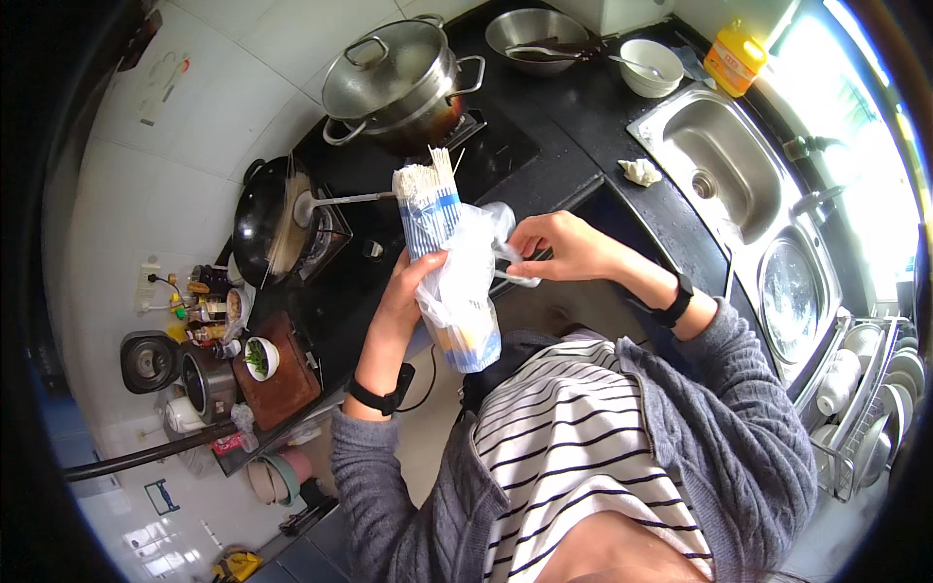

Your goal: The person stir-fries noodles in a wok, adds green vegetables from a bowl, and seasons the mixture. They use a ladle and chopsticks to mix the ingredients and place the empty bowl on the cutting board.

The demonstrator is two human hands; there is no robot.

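My left hand (412,284) grips a blue-and-white striped packet of dried noodles (430,226). Pale noodle ends stick out of its open top. A clear plastic bag (459,266) hangs loosely around the packet's lower part. To the right, my right hand (565,248) pinches a crumpled edge of that bag. Beyond the packet, a black wok (251,218) on the hob holds long dried noodles (288,218), some reaching over its rim. A ladle (342,198) lies with its bowl end in the wok and its handle pointing toward the packet.
A lidded steel pot (401,80) stands on the back burner. Along the counter are a steel bowl (536,33), stacked white bowls (649,69), a sink (721,160) and a dish rack (845,408). At left, a white bowl of chopped greens (261,358) sits on a cutting board (280,393).
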